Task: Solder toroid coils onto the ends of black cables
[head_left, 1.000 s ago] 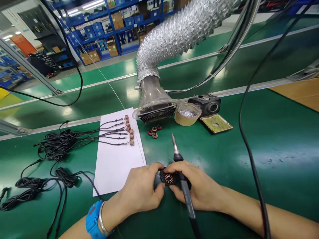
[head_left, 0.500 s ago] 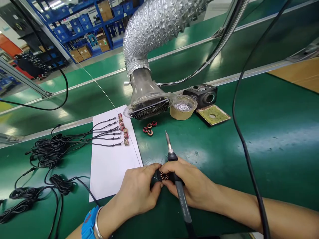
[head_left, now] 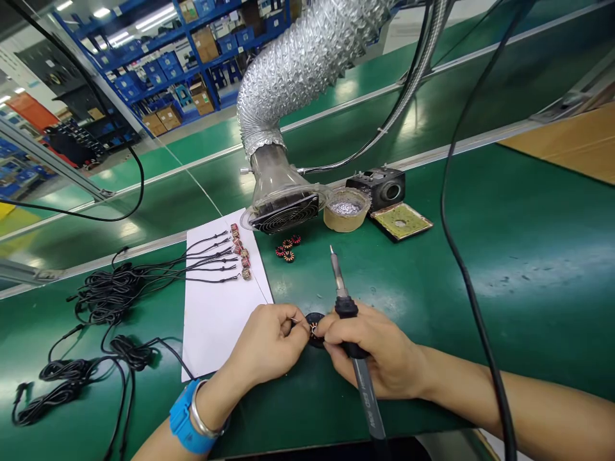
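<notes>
My left hand point(head_left: 269, 342) is closed in a pinch on a thin wire lead at the left side of a small copper-wound toroid coil point(head_left: 314, 329) that sits in a black round holder on the green mat. My right hand point(head_left: 372, 349) is wrapped round the black handle of a soldering iron point(head_left: 346, 314), whose metal tip points up and away, and its fingertips touch the coil's right side. A blue watch and a metal bangle are on my left wrist.
A white paper sheet point(head_left: 218, 314) carries several black cables point(head_left: 110, 288) ending in small coils. Three loose toroid coils point(head_left: 287, 248) lie near the fume extractor hood point(head_left: 283, 205). Behind are a tape roll holding solder dross point(head_left: 346, 211), a black iron stand point(head_left: 382, 186) and a yellow sponge tray point(head_left: 401, 223). A black cord point(head_left: 461, 256) hangs at right.
The view shifted slightly. My left fingers have drawn back to the left and now pinch a wire lead; the coil has tipped so less of its face shows. The iron stays in my right hand.
</notes>
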A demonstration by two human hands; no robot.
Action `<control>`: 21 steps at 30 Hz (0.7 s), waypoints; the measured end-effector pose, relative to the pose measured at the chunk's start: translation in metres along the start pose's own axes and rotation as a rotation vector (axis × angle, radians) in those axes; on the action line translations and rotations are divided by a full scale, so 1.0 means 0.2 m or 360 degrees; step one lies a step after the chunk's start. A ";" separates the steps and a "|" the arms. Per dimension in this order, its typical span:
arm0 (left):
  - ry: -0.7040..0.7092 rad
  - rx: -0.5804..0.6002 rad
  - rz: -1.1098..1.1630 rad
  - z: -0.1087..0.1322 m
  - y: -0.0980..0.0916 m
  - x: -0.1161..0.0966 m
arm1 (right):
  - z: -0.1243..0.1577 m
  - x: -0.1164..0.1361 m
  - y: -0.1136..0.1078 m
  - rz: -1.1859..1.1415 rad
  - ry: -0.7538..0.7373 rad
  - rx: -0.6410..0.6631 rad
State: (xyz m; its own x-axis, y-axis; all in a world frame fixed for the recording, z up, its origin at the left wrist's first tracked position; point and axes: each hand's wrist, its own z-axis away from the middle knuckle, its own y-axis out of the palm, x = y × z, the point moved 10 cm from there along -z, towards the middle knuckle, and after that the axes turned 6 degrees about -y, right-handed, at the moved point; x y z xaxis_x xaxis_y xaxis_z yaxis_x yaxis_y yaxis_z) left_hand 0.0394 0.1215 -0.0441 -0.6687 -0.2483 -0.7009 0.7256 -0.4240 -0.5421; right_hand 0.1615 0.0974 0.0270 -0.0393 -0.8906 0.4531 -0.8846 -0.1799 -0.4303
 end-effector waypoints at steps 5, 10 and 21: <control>-0.0035 -0.0008 0.0160 -0.02 0.01 0.04 | 0.01 -0.01 0.02 0.0064 -0.0016 0.0066; -0.0065 -0.0080 0.0144 0.00 -0.01 0.05 | 0.01 0.00 0.01 0.0052 -0.0065 0.0051; -0.0022 -0.0192 -0.0187 0.09 0.00 -0.02 | 0.01 -0.01 0.01 0.0070 -0.0080 0.0080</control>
State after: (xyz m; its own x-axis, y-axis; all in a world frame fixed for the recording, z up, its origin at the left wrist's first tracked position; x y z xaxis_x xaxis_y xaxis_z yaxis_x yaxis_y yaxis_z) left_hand 0.0401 0.1069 -0.0327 -0.7518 -0.2156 -0.6232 0.6558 -0.3436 -0.6722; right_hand 0.1605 0.0979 0.0237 -0.0528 -0.9178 0.3936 -0.8580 -0.1600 -0.4881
